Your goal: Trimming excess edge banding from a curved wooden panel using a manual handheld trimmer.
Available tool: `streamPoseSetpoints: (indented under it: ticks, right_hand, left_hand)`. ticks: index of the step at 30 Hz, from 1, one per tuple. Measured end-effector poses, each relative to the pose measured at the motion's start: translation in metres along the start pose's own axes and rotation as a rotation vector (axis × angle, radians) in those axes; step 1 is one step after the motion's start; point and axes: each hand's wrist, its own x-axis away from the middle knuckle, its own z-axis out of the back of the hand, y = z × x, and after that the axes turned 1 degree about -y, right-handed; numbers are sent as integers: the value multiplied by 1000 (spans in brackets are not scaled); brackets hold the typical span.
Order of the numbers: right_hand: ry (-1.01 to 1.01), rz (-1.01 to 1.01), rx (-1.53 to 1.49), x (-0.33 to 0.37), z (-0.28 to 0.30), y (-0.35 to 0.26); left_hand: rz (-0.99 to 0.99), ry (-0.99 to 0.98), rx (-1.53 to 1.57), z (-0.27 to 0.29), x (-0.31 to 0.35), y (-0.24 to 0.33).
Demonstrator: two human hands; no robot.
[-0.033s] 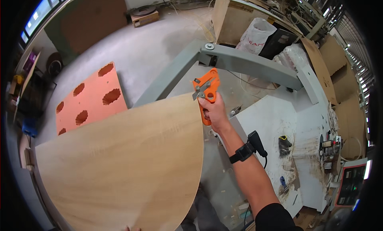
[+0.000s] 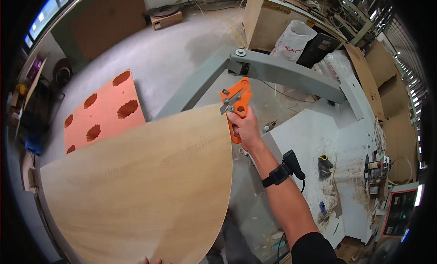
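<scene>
Even, fairly bright light; windows (image 2: 43,18) glaring upper left. Soft shadow low on wooden board (image 2: 141,186). Centre sharp; fisheye bends edges, corners black.

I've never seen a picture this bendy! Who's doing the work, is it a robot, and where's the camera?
No robot here: it's a person, and each grip is just a bare hand. The camera sits on the person's head and looks down. Its very wide lens makes straight things look curved.

The right grip is closed around an orange tool, beside the corner of a big wooden board. Of the left grip, only fingertips show, at the board's near edge, so I can't tell how it holds.

Behind the board is a pink sheet with dark holes. To the right, a small blue thing lies on a stained white surface.
</scene>
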Motion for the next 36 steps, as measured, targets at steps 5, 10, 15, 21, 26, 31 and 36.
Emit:
streamPoseSetpoints:
  ticks: [5,10,15,21,26,31,36]
  right_hand:
    - [13,-28,8,12,-37,11]
    - [-17,-24,-15,32,-77,28]
    - [-85,-29,-17,72,-138,58]
    - [-28,-9,47,130,-148,79]
    - [-91,11,80,125,-171,77]
    - [-157,48,185,105,-155,82]
    - [-182,-34,112,164,-159,87]
  left_hand:
    - [106,121,52,12,-41,9]
    - [273,233,109,39,-111,9]
    - [368,587,418,66,-193,-31]
    - [811,795,541,35,-58,-228]
    - [1059,320,940,-29,390,-363]
    - [1531,110,1181,-63,423,-304]
    - [1571,225,1149,-59,427,-207]
